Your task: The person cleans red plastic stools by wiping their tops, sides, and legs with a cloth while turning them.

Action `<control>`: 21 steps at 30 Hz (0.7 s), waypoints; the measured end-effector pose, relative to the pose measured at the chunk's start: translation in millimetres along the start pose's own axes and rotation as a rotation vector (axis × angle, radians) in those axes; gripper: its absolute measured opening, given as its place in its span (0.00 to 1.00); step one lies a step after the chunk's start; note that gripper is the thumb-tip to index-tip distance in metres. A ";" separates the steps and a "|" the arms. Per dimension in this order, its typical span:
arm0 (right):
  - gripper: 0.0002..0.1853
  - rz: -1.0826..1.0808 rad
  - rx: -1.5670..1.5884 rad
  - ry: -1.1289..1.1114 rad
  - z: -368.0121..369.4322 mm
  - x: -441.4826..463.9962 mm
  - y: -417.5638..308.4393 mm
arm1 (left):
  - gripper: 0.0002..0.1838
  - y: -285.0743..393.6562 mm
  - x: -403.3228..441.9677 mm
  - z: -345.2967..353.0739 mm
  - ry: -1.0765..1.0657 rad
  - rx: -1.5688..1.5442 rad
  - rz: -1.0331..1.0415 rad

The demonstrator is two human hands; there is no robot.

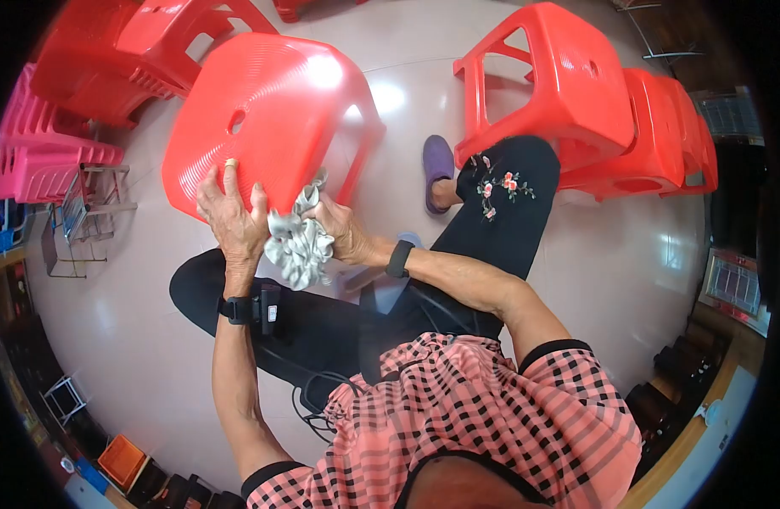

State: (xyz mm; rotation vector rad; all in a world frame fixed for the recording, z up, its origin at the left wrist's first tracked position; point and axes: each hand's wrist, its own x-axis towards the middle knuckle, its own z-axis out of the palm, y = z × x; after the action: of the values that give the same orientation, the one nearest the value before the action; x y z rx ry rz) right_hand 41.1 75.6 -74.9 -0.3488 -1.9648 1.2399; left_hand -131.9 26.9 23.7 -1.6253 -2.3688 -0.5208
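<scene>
A red plastic stool (275, 110) is in front of me, its ringed seat with a small centre hole tilted toward me. My left hand (233, 212) grips the near edge of that seat, fingers and thumb resting on the top surface. In my right hand (343, 231) is a crumpled whitish-grey cloth (301, 254), closed in the fingers beside the stool's near right corner. Part of the cloth reaches up against the stool's side. The fingertips of my right hand are partly hidden by the cloth.
More red stools stand at right (581, 81) and at upper left (182, 34). Pink stacked stools (46, 144) and a metal folding frame (89, 208) are at far left. My purple shoe (437, 170) is on the tiled floor. A black cable (309, 394) hangs by my lap.
</scene>
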 end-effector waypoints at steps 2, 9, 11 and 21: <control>0.17 0.053 0.101 -0.050 -12.0 2.4 -4.0 | 0.29 1.9 0.8 -2.7 -0.008 -0.007 -0.009; 0.06 0.306 0.372 0.377 -49.4 28.9 19.6 | 0.30 -1.3 -1.0 -2.7 0.006 -0.029 -0.012; 0.03 0.194 0.331 0.446 -83.7 66.1 2.1 | 0.30 -1.0 -0.5 -2.2 0.022 -0.038 -0.013; 0.45 0.095 -0.988 -0.401 -118.2 202.4 -42.8 | 0.29 3.2 -0.3 -7.1 0.080 -0.060 -0.050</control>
State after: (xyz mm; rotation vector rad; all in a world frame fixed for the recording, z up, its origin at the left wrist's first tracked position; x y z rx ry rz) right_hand -0.3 249.8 82.3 -0.7139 -2.8428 0.2929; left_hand -128.9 24.8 30.6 -1.5418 -2.3621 -0.6597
